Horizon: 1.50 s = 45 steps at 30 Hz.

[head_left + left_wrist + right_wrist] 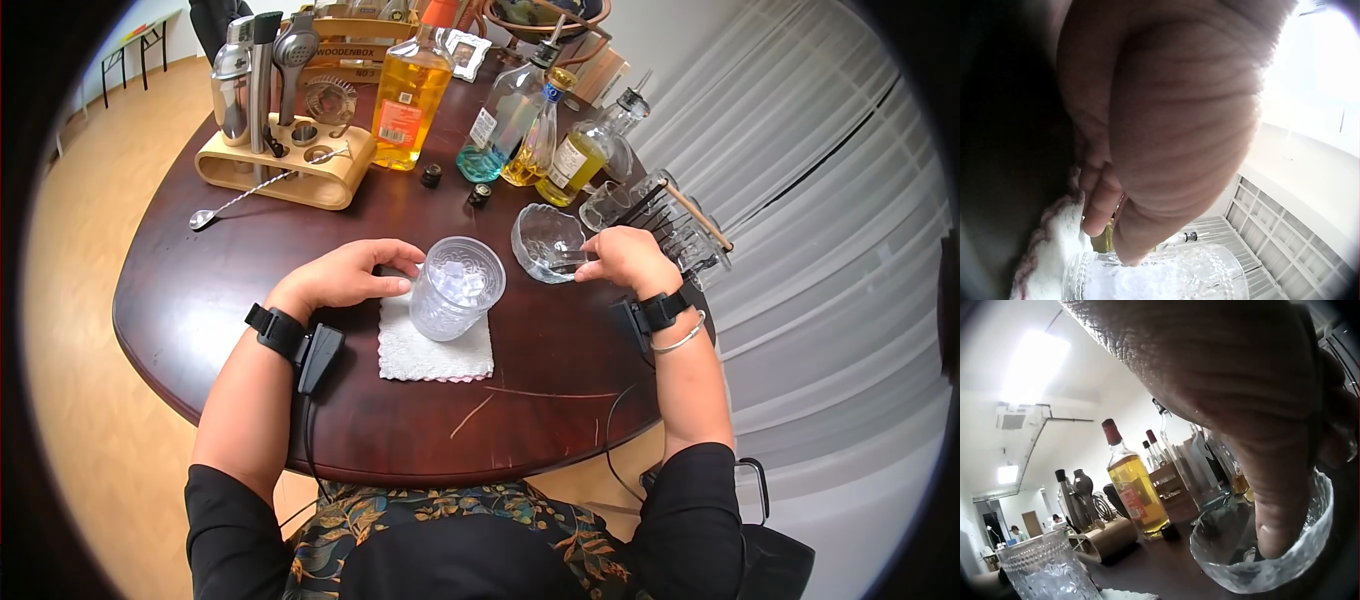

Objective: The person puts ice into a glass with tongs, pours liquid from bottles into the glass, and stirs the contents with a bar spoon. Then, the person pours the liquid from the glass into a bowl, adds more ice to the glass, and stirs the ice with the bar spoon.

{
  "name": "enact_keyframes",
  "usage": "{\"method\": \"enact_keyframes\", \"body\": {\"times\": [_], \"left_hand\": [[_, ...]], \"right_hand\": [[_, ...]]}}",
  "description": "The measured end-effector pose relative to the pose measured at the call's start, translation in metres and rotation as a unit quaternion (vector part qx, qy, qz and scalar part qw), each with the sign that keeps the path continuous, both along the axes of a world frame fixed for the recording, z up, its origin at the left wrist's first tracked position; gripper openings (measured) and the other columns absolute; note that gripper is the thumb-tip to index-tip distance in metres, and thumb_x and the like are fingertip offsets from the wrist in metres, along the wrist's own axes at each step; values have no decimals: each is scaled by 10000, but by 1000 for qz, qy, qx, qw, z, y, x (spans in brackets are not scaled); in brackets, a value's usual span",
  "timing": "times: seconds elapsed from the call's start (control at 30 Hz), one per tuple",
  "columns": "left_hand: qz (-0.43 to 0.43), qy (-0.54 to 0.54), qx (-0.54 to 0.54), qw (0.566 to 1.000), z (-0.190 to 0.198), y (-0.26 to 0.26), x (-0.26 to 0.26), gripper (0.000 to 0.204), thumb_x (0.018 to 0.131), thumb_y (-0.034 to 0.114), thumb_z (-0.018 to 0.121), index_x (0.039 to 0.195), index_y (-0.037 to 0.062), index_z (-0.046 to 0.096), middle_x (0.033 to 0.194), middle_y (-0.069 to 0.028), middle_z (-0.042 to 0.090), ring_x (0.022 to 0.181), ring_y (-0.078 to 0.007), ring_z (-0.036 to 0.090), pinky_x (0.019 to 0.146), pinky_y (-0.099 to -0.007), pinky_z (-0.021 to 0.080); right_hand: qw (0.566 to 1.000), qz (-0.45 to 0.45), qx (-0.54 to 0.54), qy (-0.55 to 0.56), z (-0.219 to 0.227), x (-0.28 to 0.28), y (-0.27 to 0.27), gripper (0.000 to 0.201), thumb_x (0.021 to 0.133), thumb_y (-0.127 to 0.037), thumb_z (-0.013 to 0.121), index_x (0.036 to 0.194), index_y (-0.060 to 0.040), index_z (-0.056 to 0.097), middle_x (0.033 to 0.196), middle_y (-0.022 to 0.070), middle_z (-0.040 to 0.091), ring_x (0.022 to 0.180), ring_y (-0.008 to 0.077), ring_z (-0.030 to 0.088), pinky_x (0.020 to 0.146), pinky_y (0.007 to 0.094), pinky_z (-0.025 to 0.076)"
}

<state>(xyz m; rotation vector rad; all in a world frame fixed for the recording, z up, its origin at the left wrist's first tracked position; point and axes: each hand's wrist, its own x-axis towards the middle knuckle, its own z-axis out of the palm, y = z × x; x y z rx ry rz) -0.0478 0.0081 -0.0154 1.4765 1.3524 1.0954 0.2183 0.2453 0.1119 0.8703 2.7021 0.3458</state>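
Note:
A clear textured glass (458, 290) filled with ice stands on a folded white cloth (430, 358). My left hand (345, 274) is at the glass's left side, fingers loosely bent and thumb tip close to its wall; in the left wrist view the fingertips overlap the glass rim (1210, 256). To the right sits a clear glass bowl (540, 232) with an uneven rim. My right hand (628, 258) reaches over the bowl's right edge, thumb and fingers pinching a small clear utensil (568, 258) there. The utensil's kind cannot be told. In the right wrist view my thumb (1279, 531) dips inside the bowl.
Behind stand an amber bottle (412, 95), a clear bottle (500, 120) and a yellow-green bottle (578, 160). Two dark caps (431, 176) lie before them. A wooden bar-tool stand (330, 185) and a twisted spoon (235, 202) are at left, a glass rack (690, 220) at right.

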Motion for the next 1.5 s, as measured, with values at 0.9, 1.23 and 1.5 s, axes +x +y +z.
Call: {"method": "enact_keyframes", "body": {"times": [0.9,1.23,1.5], "left_hand": [[-6,15,7,1000,0,-1,1,435,895,143,636,1294,23,512,1162,-83,627,1077,-139,557,957,-294,433],[-4,4,5,1000,2,-1,1,433,897,147,636,1293,24,514,1165,-85,627,1084,-141,556,960,-295,433],[2,18,10,1000,4,-3,2,440,891,146,642,1295,27,516,1169,-79,628,1088,-147,558,972,-305,427]], "right_hand": [[990,37,43,131,-3,23,-8,323,795,-425,663,950,-148,722,791,98,677,802,307,645,686,417,492],[985,3,10,175,1,29,-7,295,796,-420,675,931,-164,731,757,92,669,773,299,642,690,394,498],[895,-110,-309,302,-1,36,8,249,854,-283,664,977,-76,727,639,15,596,550,110,532,546,260,444]]}}
